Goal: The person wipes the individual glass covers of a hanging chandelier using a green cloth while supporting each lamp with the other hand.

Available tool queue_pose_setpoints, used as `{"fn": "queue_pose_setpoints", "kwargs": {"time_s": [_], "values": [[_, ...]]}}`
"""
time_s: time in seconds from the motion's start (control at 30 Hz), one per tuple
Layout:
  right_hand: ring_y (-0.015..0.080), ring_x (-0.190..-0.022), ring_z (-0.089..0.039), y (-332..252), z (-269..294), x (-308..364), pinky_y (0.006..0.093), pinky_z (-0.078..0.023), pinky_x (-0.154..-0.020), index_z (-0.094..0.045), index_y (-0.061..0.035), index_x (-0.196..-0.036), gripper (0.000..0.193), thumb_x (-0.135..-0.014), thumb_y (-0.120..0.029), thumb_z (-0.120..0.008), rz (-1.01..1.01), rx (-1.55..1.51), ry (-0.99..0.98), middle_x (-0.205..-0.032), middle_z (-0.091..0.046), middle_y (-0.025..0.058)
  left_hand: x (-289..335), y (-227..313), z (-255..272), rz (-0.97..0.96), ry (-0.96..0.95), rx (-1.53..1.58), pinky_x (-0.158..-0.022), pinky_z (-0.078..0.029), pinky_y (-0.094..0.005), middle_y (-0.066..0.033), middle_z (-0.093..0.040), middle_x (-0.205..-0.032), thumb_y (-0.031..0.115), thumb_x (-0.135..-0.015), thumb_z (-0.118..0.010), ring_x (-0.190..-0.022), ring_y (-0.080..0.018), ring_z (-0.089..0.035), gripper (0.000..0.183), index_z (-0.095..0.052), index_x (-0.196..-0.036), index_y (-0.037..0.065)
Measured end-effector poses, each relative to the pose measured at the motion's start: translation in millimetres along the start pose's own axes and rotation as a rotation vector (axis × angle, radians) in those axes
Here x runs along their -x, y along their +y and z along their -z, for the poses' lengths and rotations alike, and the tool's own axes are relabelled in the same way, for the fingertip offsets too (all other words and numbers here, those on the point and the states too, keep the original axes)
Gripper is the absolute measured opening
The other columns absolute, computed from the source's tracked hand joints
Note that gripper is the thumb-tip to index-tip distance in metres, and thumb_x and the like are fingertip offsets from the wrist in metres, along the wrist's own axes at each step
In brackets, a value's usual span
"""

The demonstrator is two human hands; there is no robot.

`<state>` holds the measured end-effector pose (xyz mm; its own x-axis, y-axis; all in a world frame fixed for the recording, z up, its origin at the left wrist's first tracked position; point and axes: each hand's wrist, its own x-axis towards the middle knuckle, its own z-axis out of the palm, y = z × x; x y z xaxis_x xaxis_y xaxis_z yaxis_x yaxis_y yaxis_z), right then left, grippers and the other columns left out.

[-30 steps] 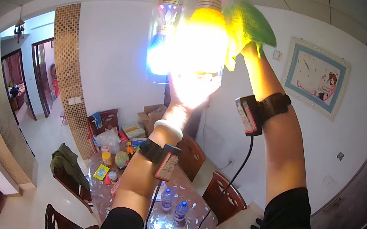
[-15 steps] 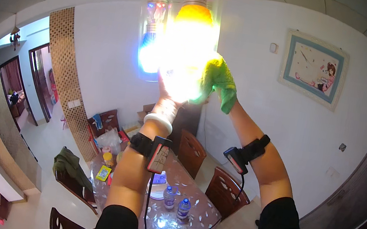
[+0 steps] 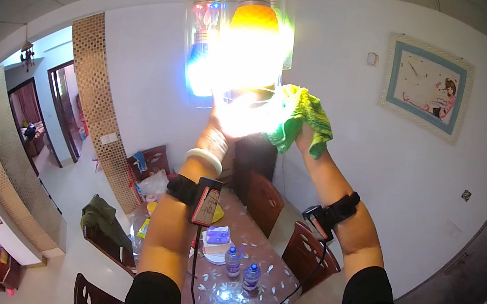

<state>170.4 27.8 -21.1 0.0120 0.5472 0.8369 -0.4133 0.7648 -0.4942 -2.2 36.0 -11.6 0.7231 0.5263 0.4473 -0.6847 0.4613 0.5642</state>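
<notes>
A pendant lamp (image 3: pixel 256 20) with a clear glass cylinder and a glowing orange-yellow inner shade hangs above the table. My left hand (image 3: pixel 215 135) is raised to its lower end, and the strong glare hides the fingers. Bunched in my right hand (image 3: pixel 305 139) is a green and yellow cloth (image 3: pixel 301 115), beside the lamp's lower right rim. Whether the cloth touches the glass is lost in the glare. Just left of this lamp hangs one with a blue shade (image 3: pixel 198 52); a green-lit one (image 3: pixel 287 41) shows partly behind it.
Below stands a patterned brown dining table (image 3: pixel 253 249) with two water bottles (image 3: pixel 242 269) and a purple-and-white packet (image 3: pixel 218 237). Wooden chairs (image 3: pixel 310 256) surround it. A framed clock (image 3: pixel 427 87) hangs on the right wall. Cables (image 3: pixel 194 271) run down from both forearm straps.
The cloth and my right hand have shifted slightly right and down, opening a little from the lamp's middle. My left hand stays by the lamp's lower end. The whole view has turned slightly.
</notes>
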Motion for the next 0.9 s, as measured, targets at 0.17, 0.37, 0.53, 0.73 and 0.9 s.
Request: {"fn": "queue_pose_setpoints", "kwargs": {"time_s": [0.17,0.37,0.53,0.73,0.9], "values": [[0.0114,-0.065,-0.046,7.7,3.9,12.7,0.0238,-0.04,-0.059,-0.046,-0.0058,-0.078,0.02,-0.081,-0.025,-0.039,-0.216,-0.37,0.042,-0.071,-0.046,0.0022,8.8,-13.5,6.4,0.042,0.226,0.092,-0.081,-0.032,-0.0473,-0.0224,-0.024,-0.121,0.066,-0.067,-0.026,-0.105,-0.0377,-0.032,0.082,-0.012,-0.124,0.008],[0.0118,-0.054,-0.044,45.1,16.2,14.6,0.0243,-0.039,-0.048,-0.046,-0.0093,-0.071,0.026,-0.078,-0.033,-0.04,-0.36,-0.598,0.078,-0.063,-0.044,0.0015,30.8,-11.5,66.6,0.112,0.479,-0.067,-0.057,-0.043,-0.0315,-0.0112,-0.049,-0.088,0.038,-0.076,-0.045,-0.073,-0.0231,-0.05,0.046,-0.035,-0.109,0.007],[0.0148,-0.04,-0.037,57.1,4.9,22.1,0.0273,-0.031,-0.035,-0.042,-0.0111,-0.057,0.028,-0.075,-0.033,-0.043,-0.477,-0.649,-0.147,-0.05,-0.039,0.0018,47.8,11.7,116.4,-0.153,0.623,-0.242,-0.051,-0.039,-0.0241,-0.0013,-0.05,-0.071,0.017,-0.074,-0.053,-0.061,-0.0139,-0.047,0.016,-0.05,-0.087,0.009],[0.0182,-0.055,-0.047,73.7,16.3,65.7,0.0316,-0.041,-0.048,-0.048,-0.0098,-0.069,0.024,-0.07,-0.034,-0.052,-0.528,-0.855,0.284,-0.063,-0.049,0.0039,22.7,12.8,123.7,-0.363,0.635,-0.536,-0.062,-0.038,-0.0252,-0.0075,-0.044,-0.106,0.022,-0.08,-0.038,-0.082,-0.0196,-0.044,0.033,-0.037,-0.112,0.014],[0.0196,-0.057,-0.049,47.7,8.4,97.4,0.0333,-0.043,-0.05,-0.05,-0.0083,-0.073,0.027,-0.071,-0.036,-0.052,-0.565,-0.805,0.452,-0.067,-0.051,0.0056,3.2,21.6,118.7,-0.316,0.744,-0.594,-0.07,-0.036,-0.0258,-0.006,-0.035,-0.117,0.024,-0.08,-0.036,-0.087,-0.0167,-0.041,0.038,-0.031,-0.118,0.021]]}}
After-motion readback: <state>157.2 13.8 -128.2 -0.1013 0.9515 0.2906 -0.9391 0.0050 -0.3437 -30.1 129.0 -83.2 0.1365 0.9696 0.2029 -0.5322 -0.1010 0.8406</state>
